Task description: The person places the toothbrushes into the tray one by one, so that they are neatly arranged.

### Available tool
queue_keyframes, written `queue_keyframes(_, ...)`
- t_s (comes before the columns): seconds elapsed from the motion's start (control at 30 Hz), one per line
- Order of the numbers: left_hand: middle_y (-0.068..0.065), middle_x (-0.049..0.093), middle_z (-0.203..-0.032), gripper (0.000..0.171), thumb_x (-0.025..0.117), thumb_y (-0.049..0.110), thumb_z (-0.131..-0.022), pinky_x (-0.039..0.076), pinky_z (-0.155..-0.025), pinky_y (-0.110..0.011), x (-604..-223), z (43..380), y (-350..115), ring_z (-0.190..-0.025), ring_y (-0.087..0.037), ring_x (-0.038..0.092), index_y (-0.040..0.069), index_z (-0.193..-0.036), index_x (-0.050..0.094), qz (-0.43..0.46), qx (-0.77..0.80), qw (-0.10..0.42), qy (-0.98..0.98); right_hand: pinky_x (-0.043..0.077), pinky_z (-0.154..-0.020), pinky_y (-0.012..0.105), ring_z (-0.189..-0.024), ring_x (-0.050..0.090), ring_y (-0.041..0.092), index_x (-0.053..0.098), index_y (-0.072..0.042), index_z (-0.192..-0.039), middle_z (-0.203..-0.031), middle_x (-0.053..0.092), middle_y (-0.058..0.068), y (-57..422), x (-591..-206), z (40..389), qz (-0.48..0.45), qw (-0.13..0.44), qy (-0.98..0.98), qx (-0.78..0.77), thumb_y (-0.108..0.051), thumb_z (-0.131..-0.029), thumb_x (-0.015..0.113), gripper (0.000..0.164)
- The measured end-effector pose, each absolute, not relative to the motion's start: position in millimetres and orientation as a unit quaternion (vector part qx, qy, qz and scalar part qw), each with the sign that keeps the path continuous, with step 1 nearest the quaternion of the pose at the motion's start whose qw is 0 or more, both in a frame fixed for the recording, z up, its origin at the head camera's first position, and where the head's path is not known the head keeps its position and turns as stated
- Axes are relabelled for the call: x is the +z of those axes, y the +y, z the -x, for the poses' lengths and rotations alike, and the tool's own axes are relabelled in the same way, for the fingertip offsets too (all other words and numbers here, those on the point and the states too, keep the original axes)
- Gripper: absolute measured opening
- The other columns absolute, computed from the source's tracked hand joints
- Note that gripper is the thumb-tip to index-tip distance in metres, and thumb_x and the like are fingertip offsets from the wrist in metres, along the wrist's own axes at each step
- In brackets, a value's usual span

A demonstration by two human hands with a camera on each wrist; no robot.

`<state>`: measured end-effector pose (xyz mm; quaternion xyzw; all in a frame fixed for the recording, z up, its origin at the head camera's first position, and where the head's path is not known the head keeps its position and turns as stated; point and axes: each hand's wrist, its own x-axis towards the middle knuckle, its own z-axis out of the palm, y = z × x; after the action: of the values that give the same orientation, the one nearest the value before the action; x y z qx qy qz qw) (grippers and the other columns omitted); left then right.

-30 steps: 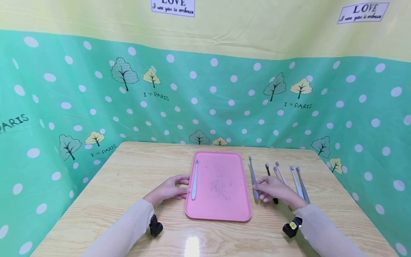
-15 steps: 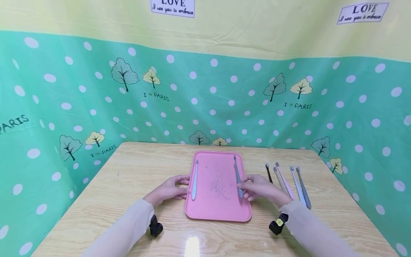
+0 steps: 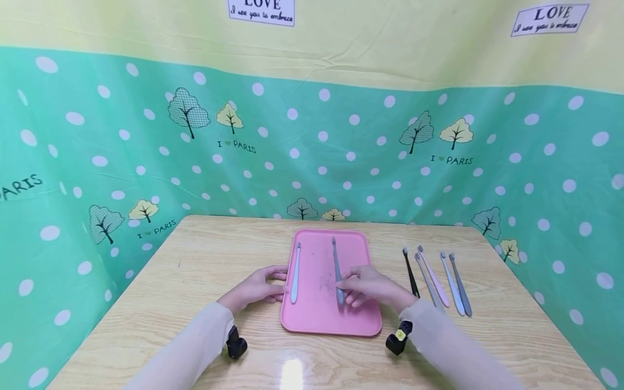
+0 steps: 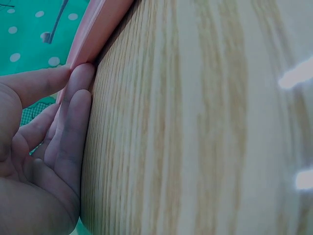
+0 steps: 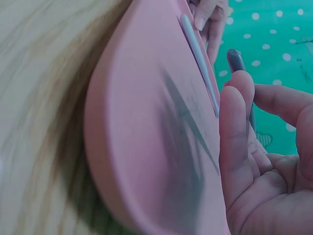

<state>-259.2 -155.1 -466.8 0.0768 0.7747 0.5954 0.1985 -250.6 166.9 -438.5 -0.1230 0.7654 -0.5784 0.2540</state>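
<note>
My right hand [image 3: 364,286] pinches a grey toothbrush [image 3: 337,265] near the lower end of its handle, over the middle of a pink tray [image 3: 331,326]. In the right wrist view the handle end of that toothbrush [image 5: 235,59] sticks out past the thumb and fingertips, and a shadow falls on the tray below. A light blue toothbrush [image 3: 295,273] lies lengthwise along the tray's left side. Beside it, my left hand [image 3: 260,284] holds the tray's left rim. The left wrist view has the thumb and fingers of this hand [image 4: 54,132] meeting at the tray's edge [image 4: 98,36].
Right of the tray, several toothbrushes lie on the wooden table [image 3: 219,244]: a black one [image 3: 411,273], a pink one [image 3: 434,276], a light blue one [image 3: 453,284], and grey ones, including the rightmost grey toothbrush [image 3: 460,284]. A polka-dot curtain [image 3: 312,135] hangs behind the table.
My right hand has carried the grey toothbrush leftward, from the table right of the tray, across the right rim, to over the tray's middle. The left hand has stayed at the left rim.
</note>
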Motion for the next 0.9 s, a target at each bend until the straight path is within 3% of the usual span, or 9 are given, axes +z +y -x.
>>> queue_keyframes(0.6, -0.015, 0.055, -0.129, 0.068, 0.074, 0.011, -0.09, 0.061, -0.075, -0.036, -465.6, 258.1, -155.5, -0.082, -0.022, 0.069, 0.004, -0.15, 0.044, -0.075, 0.595, 0.198, 0.775, 0.06, -0.057, 0.028, -0.061, 0.067, 0.014, 0.064, 0.003, -0.1, -0.078, 0.069, 0.013, 128.9, -448.9, 254.8, 0.123, 0.282, 0.753, -0.581, -0.019, -0.095, 0.07, 0.023)
queue_keyframes(0.9, -0.015, 0.055, -0.13, 0.068, 0.075, 0.011, -0.09, 0.061, -0.075, -0.037, -467.5, 260.4, -155.2, -0.081, -0.022, 0.069, 0.006, -0.151, 0.044, -0.072, 0.597, 0.198, 0.774, 0.061, -0.057, 0.029, -0.059, 0.067, 0.015, 0.061, 0.002, -0.101, -0.079, 0.07, 0.016, 110.2, -454.8, 262.0, 0.114, 0.284, 0.765, -0.567, -0.02, -0.093, 0.073, 0.026)
